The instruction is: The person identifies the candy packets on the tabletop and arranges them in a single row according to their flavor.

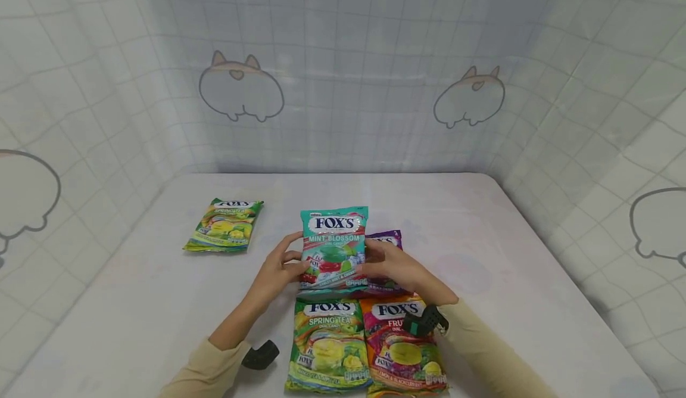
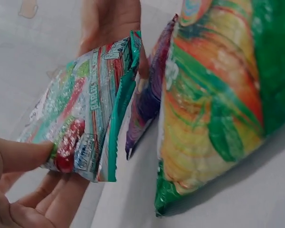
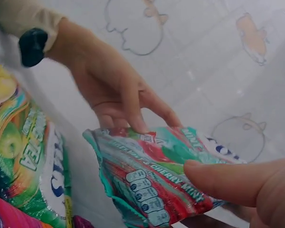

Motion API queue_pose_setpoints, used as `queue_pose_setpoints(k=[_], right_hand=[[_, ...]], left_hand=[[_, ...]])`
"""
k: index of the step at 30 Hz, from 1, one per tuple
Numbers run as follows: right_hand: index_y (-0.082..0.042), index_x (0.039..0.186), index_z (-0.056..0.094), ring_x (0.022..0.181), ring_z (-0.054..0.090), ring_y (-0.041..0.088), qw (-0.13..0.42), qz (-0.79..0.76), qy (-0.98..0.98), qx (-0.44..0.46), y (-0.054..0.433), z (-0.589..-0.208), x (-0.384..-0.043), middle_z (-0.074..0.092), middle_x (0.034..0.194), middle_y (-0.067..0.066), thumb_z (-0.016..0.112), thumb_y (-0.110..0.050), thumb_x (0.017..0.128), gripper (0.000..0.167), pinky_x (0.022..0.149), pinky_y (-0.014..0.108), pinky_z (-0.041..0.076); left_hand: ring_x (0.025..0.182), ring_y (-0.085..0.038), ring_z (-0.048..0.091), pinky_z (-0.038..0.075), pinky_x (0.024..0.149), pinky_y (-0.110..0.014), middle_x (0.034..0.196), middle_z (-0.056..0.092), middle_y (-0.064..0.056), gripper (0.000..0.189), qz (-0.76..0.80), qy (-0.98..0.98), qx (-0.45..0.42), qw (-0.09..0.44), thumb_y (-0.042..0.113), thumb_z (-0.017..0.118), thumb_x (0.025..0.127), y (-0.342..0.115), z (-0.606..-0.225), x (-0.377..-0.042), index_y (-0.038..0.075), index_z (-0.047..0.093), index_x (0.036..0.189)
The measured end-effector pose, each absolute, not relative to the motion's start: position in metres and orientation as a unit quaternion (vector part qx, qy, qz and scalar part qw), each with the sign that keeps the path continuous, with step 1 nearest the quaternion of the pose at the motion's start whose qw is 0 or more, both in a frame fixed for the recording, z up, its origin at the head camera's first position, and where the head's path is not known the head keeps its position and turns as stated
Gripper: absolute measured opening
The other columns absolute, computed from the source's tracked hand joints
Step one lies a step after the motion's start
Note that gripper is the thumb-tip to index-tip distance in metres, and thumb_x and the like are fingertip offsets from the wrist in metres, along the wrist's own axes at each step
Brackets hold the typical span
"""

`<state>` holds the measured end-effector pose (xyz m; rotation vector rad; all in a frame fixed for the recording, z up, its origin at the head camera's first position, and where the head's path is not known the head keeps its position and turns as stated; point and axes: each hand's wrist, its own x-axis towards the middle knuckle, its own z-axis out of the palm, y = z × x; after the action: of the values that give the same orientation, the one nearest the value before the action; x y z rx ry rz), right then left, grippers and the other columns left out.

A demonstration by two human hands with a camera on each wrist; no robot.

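A teal Fox's Mint Blossom candy bag is held between both hands, tilted up above the table. My left hand grips its left edge, thumb on the printed front and fingers behind. On the opposite edge my right hand pinches it the same way, its thumb lying across the front. Behind the right hand lies a purple Fox's bag, partly covered. Just below the teal bag are a green Spring Tea bag and an orange-red Fox's bag, side by side.
Another green Spring Tea bag lies apart at the back left of the white table. Grid-patterned fabric walls with cartoon animal outlines rise behind the table and on both sides.
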<state>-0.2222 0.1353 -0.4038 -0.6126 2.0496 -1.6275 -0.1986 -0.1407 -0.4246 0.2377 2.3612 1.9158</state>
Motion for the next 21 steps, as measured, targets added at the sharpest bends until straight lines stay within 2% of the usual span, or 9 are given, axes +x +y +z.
queue_pose_setpoints(k=[5, 12, 21], right_hand=[[-0.019, 0.151, 0.032, 0.114, 0.058, 0.033, 0.234, -0.61, 0.724, -0.22, 0.141, -0.404, -0.223, 0.051, 0.136, 0.017, 0.068, -0.018, 0.091, 0.07, 0.087, 0.045, 0.052], [-0.022, 0.15, 0.035, 0.11, 0.06, 0.033, 0.225, -0.618, 0.717, -0.23, 0.149, -0.404, -0.224, 0.055, 0.131, 0.015, 0.069, -0.015, 0.09, 0.07, 0.083, 0.045, 0.054], [-0.026, 0.148, 0.039, 0.107, 0.062, 0.031, 0.199, -0.613, 0.726, -0.242, 0.151, -0.401, -0.22, 0.06, 0.127, 0.012, 0.07, -0.016, 0.089, 0.067, 0.08, 0.046, 0.054]], left_hand=[[0.098, -0.027, 0.066, 0.054, 0.081, -0.038, 0.114, 0.063, -0.017, 0.06, 0.631, 0.769, 0.101, 0.032, 0.016, 0.064, 0.094, -0.14, -0.42, -0.195, 0.02, 0.036, 0.147], [0.1, -0.027, 0.065, 0.054, 0.082, -0.034, 0.115, 0.062, -0.018, 0.06, 0.642, 0.756, 0.125, 0.033, 0.019, 0.065, 0.094, -0.14, -0.417, -0.191, 0.021, 0.037, 0.147], [0.1, -0.026, 0.063, 0.053, 0.082, -0.032, 0.112, 0.063, -0.014, 0.058, 0.631, 0.763, 0.144, 0.009, 0.021, 0.065, 0.094, -0.137, -0.416, -0.189, 0.024, 0.04, 0.146]])
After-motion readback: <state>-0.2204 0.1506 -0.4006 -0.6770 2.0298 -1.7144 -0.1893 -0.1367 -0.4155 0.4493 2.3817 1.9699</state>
